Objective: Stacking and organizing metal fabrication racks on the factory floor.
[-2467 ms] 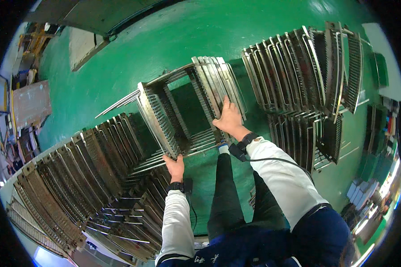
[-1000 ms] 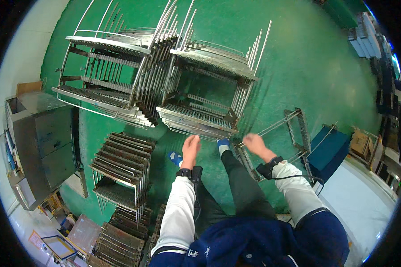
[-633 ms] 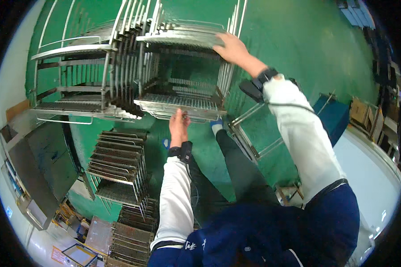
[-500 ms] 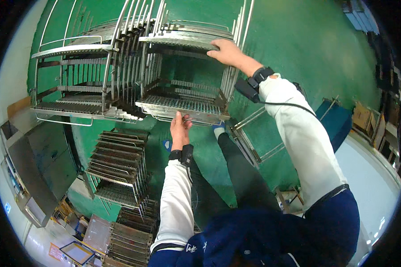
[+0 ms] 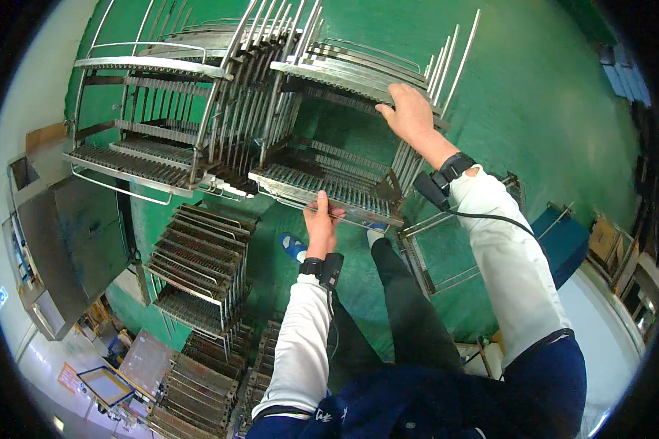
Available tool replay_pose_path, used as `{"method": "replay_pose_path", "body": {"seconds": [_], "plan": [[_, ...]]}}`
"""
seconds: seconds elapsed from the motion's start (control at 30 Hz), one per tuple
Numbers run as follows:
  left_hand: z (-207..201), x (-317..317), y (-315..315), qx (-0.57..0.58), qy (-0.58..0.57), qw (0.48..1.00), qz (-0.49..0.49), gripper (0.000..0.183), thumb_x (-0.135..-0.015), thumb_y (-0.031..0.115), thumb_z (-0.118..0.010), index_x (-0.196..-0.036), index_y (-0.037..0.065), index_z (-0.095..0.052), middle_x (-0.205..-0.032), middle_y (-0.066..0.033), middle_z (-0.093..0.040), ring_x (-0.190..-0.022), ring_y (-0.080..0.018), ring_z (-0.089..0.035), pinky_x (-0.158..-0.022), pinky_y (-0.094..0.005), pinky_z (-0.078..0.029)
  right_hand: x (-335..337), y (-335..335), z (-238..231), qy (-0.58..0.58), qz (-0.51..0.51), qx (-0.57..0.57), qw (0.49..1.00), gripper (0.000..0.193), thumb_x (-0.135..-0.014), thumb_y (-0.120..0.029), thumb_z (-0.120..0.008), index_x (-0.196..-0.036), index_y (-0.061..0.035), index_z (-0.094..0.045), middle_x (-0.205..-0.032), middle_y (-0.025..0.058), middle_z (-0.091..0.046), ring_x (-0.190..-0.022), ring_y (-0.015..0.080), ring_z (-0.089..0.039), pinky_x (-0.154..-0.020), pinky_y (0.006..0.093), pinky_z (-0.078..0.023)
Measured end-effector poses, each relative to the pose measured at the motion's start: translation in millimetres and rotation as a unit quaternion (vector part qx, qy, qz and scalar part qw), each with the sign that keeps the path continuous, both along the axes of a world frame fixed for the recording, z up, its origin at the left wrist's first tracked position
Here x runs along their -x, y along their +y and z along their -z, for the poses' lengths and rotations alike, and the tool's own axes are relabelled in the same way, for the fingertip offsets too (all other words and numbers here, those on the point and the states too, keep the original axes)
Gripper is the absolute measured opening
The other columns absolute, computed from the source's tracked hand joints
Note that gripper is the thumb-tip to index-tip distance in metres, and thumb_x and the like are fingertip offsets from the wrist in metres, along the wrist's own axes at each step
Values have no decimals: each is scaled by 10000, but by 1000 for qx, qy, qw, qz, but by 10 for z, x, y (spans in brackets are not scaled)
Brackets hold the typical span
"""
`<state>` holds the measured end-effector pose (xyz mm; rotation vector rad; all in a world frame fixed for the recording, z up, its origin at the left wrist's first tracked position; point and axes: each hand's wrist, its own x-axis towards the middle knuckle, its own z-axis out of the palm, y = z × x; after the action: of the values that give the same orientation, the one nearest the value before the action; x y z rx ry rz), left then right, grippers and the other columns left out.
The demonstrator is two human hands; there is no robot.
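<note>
In front of me stands a metal rack (image 5: 337,179) with rows of slots along its bars and thin upright rods. My right hand (image 5: 411,117) is closed over the right end of its upper slotted bar, thumb on the near side. Lower down, my left hand (image 5: 321,223) grips the rack's bottom front rail, thumb on top and fingers curled beneath. Close on the left is a similar slotted rack (image 5: 143,168), with a dense row of rods between the two.
Nested racks (image 5: 198,252) stand on the green floor left of my legs, with more racks (image 5: 198,395) nearer me. A grey metal cabinet (image 5: 73,234) is at the left wall. Right of my feet lies a metal frame (image 5: 417,263); a blue box (image 5: 564,238) sits beyond it.
The view has turned slightly, so both racks appear further right and more tilted. Both hands keep their places on the rack. My left foot shows more.
</note>
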<state>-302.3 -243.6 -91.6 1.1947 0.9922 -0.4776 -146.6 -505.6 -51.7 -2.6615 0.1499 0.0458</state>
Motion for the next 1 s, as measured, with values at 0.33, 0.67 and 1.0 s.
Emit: {"method": "replay_pose_path", "body": {"seconds": [0.33, 0.67, 1.0], "plan": [[-428, -15, -152, 13, -5, 997, -76, 380, -921, 328, -669, -957, 35, -428, -738, -84, -571, -586, -174, -594, -555, -318, -522, -131, -86, 67, 8, -32, 74, 997, 304, -797, -277, -707, -966, -51, -594, -983, 138, -621, -953, 351, -607, -768, 473, -503], [-671, 29, 0, 140, -16, 985, -96, 279, -969, 303, -595, -963, 57, -462, -824, -119, -610, -665, -203, -620, -610, -343, -534, -291, -215, 23, 29, -33, 95, 995, 414, -764, -261, -701, -1121, -61, -637, -1187, 157, -617, -1092, 360, -582, -912, 427, -478], [-1867, 652, 496, 110, -56, 987, -101, 352, -1020, 405, -463, -881, 83, -493, -756, -101, -616, -544, -126, -537, -509, -252, -398, 347, 160, -1816, 0, -152, -10, 988, 153, -781, -98, -668, -855, 9, -587, -746, 160, -531, -663, 319, -505, -629, 384, -420]]}}
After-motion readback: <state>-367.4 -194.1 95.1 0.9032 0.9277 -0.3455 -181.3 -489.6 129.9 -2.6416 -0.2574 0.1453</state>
